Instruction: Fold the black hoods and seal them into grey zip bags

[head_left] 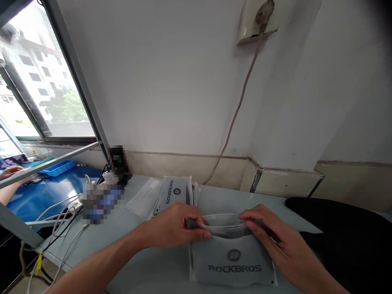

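A frosted plastic zip bag point(232, 261) printed ROCKBROS is in front of me, its mouth held apart at the top. Something grey fills the lower part of the bag; what it is I cannot make out. My left hand point(180, 224) pinches the left end of the bag's rim between thumb and fingers. At the right end of the rim, my right hand point(272, 237) grips the edge in the same way. Behind my left hand lies a stack of similar ROCKBROS bags point(175, 191), with a flat clear bag point(143, 198) beside it.
Black fabric point(346, 237) covers the table's right side. At left are white cables point(65, 216), a power strip point(108, 177) and a blurred-out blue object point(104, 204). Beyond a metal frame, another person's arm point(12, 183) rests near a blue tray point(59, 167). A cord point(235, 114) hangs down the wall.
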Demonstrator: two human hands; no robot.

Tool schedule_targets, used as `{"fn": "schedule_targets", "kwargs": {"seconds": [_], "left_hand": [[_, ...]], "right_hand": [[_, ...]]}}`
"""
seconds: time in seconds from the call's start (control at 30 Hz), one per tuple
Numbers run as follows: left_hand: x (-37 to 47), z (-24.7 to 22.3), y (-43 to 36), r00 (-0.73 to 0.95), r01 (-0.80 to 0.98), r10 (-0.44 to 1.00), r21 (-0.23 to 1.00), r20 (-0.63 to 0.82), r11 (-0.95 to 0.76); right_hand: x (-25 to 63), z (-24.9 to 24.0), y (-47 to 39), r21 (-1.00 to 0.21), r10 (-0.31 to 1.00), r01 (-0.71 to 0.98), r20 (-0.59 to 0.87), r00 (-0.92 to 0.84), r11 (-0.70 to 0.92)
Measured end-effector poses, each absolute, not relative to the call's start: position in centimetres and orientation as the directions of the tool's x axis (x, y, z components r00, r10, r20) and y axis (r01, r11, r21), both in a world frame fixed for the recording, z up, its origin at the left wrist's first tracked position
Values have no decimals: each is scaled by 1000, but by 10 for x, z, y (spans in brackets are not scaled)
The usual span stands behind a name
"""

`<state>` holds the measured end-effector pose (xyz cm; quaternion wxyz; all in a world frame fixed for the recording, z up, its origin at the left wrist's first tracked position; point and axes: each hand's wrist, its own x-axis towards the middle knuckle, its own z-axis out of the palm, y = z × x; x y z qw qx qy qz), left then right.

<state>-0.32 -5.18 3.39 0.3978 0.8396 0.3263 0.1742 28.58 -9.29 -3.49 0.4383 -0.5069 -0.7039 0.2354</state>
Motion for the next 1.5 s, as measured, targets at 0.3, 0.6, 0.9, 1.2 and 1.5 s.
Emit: {"fn": "schedule_targets", "kwargs": {"seconds": [0.3,0.6,0.9,1.2,1.5], "left_hand": [[-11,52,-37,678,527,734,682,22,-508],[9,17,-38,352,206,902,920,249,-334],[6,24,-48,715,525,685,752,-136,-398],[24,17,-66,687,582,712,697,-146,-418],[26,1,-63,688,591,723,629,-65,-505]], "right_hand": [[290,-21,-92,-848,963,460,197,-185,262],[277,-16,-95,-975,990,-191,-125,63,-111],[293,-21,-84,-998,996,3,-69,-59,-69],[275,-24,-92,-989,974,-14,-143,-176,-147],[282,-36,-79,-962,972,-148,-216,-97,-229]]}}
